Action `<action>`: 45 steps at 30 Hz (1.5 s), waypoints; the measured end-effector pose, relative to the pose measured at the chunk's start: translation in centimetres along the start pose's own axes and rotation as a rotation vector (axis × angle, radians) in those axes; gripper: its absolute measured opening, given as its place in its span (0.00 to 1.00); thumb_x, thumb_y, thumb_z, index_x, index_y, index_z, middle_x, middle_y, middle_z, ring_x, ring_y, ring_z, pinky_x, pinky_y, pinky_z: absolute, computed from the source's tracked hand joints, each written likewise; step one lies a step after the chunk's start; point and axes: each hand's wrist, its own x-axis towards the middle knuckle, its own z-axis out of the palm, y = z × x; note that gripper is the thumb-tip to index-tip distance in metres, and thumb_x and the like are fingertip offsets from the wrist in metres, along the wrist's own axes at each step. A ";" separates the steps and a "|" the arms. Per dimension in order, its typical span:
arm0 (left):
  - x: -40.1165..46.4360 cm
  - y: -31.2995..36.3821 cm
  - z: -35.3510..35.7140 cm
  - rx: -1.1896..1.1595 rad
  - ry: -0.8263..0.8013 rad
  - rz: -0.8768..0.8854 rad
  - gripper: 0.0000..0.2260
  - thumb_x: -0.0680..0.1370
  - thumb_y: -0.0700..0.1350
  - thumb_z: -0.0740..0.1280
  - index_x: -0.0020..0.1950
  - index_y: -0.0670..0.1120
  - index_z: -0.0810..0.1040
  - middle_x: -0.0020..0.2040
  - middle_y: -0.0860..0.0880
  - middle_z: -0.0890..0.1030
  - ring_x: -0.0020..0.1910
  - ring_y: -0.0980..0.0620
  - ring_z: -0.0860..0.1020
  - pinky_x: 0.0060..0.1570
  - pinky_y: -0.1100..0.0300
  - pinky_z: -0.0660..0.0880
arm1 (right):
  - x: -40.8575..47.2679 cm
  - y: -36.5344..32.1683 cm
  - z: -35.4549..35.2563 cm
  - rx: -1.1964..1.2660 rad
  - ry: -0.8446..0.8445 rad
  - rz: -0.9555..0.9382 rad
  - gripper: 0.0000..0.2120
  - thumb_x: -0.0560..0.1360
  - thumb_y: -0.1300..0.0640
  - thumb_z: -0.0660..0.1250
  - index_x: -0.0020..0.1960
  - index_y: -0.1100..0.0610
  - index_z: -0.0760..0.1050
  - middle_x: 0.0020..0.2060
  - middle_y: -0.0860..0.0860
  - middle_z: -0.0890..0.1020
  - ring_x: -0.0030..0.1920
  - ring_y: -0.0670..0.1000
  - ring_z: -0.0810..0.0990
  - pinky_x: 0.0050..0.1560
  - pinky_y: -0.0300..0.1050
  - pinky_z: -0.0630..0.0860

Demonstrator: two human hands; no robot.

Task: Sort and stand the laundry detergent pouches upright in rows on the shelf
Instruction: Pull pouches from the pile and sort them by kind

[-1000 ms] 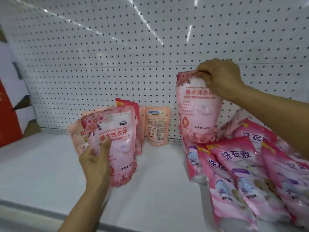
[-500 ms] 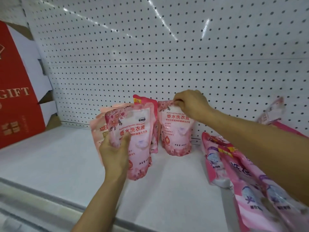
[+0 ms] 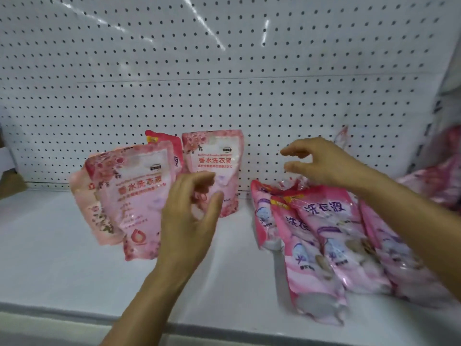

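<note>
Done: 1 pale pouch (image 3: 213, 171) stands upright against the pegboard (image 3: 249, 71); tilted pouches (image 3: 134, 196) lean beside it.
Left: pink pile (image 3: 324, 240) lies flat on the shelf (image 3: 50, 258), unsorted.
Left hand (image 3: 189, 221): fingers loosely spread, empty.
Right hand (image 3: 321, 163): fingers apart, empty.
Materials: glossy, soft plastic film; perforated metal backing.

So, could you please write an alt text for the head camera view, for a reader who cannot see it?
Two bare hands hover open over a white shelf: the left hand in front of light pink floral detergent pouches, the right hand above a pile of darker pink pouches lying flat. One floral pouch stands upright against the white pegboard back wall.
</note>
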 end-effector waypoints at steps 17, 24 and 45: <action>2.7 2.8 12.0 -0.166 -0.537 -0.905 0.08 0.72 0.35 0.75 0.48 0.36 0.79 0.46 0.36 0.84 0.39 0.41 0.82 0.47 0.45 0.81 | -4.6 8.6 1.5 -0.257 -0.105 0.303 0.34 0.73 0.46 0.69 0.74 0.55 0.62 0.71 0.59 0.68 0.71 0.60 0.65 0.70 0.60 0.65; 1.4 4.1 10.7 -0.550 -0.336 -1.084 0.02 0.79 0.34 0.66 0.49 0.40 0.77 0.37 0.42 0.81 0.23 0.53 0.80 0.22 0.62 0.77 | -4.2 9.5 1.6 -0.050 -0.059 0.320 0.20 0.72 0.57 0.73 0.62 0.55 0.73 0.55 0.54 0.77 0.55 0.55 0.76 0.62 0.55 0.74; 0.9 2.0 -5.2 -0.600 0.527 -0.525 0.10 0.80 0.35 0.64 0.46 0.50 0.78 0.37 0.56 0.82 0.35 0.59 0.80 0.45 0.58 0.80 | -7.4 4.9 -3.3 0.630 0.230 0.088 0.05 0.74 0.64 0.70 0.45 0.55 0.79 0.31 0.46 0.84 0.30 0.40 0.81 0.32 0.30 0.76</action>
